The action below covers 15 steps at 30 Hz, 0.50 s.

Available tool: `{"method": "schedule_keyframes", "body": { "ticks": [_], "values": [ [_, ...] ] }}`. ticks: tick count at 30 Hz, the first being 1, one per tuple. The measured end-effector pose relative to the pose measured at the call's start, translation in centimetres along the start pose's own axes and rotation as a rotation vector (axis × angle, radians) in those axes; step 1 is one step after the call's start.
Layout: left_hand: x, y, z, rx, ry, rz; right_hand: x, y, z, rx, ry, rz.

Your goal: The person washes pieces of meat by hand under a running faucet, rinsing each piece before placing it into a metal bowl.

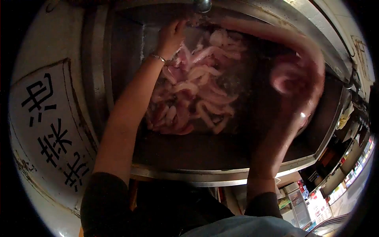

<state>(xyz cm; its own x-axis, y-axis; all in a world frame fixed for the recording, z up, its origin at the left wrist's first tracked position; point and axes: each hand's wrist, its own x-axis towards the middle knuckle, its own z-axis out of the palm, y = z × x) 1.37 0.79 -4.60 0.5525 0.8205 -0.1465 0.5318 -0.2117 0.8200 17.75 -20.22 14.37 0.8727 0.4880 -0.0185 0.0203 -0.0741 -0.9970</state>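
At the top of the sink, my left hand is closed, its fingertips beside one end of a long, swollen pink tube of intestine under the tap. A thin bracelet circles the wrist. From there the intestine runs right, bends and curls into a rounded loop. My right forearm reaches up on the right and meets this wet pink mass; the hand's fingers cannot be told apart from it. Between my arms, several pale and pink pieces of intestine lie in water.
The metal sink has a raised front rim. A tap hangs over its far edge. At left stands a white sign with black characters. Shelves with goods appear at lower right.
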Motion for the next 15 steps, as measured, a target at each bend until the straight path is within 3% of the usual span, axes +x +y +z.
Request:
{"method": "schedule_keyframes", "body": {
  "ticks": [1,3,4,6,7,9,13,15],
  "values": [
    [0.0,-3.2,0.7,0.000,0.001,-0.002,-0.3,-0.2,-1.4,-0.002,0.036,-0.020],
    [0.1,-12.1,3.1,0.883,0.173,0.565,-1.2,-1.1,-4.0,-0.006,0.103,-0.063],
    [-0.5,-11.8,3.1,0.882,0.176,0.561,-1.6,-1.4,-5.3,-0.009,0.136,-0.085],
    [-2.4,-9.9,3.2,0.143,-0.060,0.294,-2.2,-1.3,-7.5,-0.176,0.238,-0.129],
    [-2.6,-8.9,3.3,0.136,-0.057,0.294,-2.8,-0.5,-8.9,-0.341,0.310,-0.151],
    [-2.5,-6.6,3.1,-0.475,-0.153,-0.100,-3.3,3.3,-16.7,-0.054,0.211,-0.061],
    [-1.3,-1.7,0.9,-0.548,-0.261,-0.047,-5.5,9.2,-23.1,-0.325,0.168,-0.061],
    [-0.6,-0.5,1.0,-0.718,-0.264,0.110,-5.6,10.2,-23.3,-0.116,0.541,0.108]
  ]
}}
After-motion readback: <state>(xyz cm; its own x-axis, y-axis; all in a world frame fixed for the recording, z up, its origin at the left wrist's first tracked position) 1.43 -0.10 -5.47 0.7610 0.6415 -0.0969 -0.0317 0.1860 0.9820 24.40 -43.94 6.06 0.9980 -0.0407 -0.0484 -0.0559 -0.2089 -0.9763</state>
